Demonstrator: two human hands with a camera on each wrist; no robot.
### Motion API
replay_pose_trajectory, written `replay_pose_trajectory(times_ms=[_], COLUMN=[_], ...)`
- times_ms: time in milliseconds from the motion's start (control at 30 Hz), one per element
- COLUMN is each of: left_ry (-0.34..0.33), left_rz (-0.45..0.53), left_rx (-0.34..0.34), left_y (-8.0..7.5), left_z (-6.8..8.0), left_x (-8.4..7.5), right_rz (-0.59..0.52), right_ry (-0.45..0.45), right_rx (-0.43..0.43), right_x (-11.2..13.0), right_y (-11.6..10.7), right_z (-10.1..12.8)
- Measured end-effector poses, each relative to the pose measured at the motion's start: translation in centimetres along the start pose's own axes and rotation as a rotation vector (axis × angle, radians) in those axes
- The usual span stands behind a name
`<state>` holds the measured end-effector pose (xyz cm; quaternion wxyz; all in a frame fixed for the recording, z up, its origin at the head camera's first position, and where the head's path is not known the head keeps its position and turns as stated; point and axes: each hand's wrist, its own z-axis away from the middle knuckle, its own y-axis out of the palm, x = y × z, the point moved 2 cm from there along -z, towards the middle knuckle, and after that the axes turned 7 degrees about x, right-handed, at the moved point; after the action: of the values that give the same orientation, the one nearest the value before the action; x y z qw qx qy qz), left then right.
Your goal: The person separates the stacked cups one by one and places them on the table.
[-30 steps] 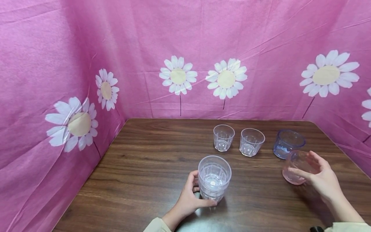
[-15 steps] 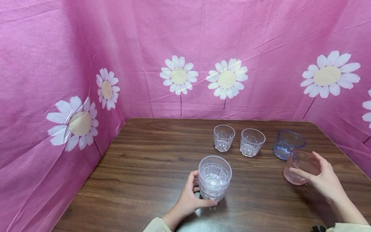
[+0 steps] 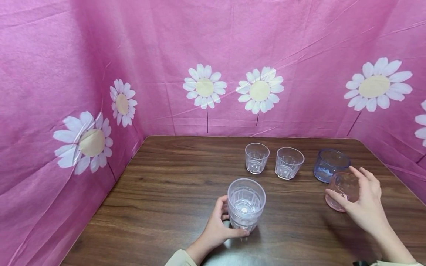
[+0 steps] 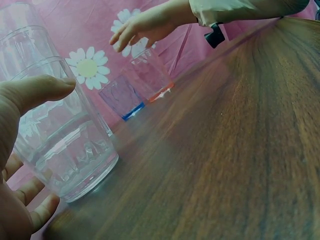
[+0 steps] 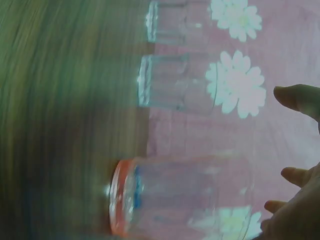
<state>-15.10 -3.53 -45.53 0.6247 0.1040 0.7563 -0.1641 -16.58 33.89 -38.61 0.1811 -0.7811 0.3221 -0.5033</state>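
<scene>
1. Stacked clear cups (image 3: 246, 204) stand on the table (image 3: 166, 207) with the left hand (image 3: 217, 229) curled round them, thumb in front and fingers behind; the left wrist view shows the thumb (image 4: 35, 90) pressed to the wall of the cups (image 4: 55, 135).
2. Right hand (image 3: 362, 201) hovers at the pink cup (image 3: 341, 190), fingers spread and mostly straight; thumb tip near the cup's front side, fingertips over its rim. I cannot tell if they touch it.
3. Just beyond that hand, a blue cup (image 3: 329, 164) stands close behind the pink one.
4. Farther left of the right hand, two small clear cups (image 3: 257, 157) (image 3: 288, 163) stand side by side, apart from each other.
5. Pink cloth with daisies (image 3: 204, 87) surrounds the table.
</scene>
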Motion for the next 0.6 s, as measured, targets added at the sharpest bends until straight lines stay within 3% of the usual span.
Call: replay_pose_trajectory(times_ms=[300, 600], left_ry=[0.003, -0.001], left_rz=[0.008, 0.002], left_rx=[-0.002, -0.006], left_y=[0.0, 0.0], left_z=[-0.1, 0.0], left_x=[0.0, -0.1], right_rz=[-0.018, -0.043], right_ry=[-0.126, -0.152], right_rx=[0.012, 0.185], right_x=[2.8, 6.1], right_y=[1.2, 2.6], right_z=[0.0, 0.8])
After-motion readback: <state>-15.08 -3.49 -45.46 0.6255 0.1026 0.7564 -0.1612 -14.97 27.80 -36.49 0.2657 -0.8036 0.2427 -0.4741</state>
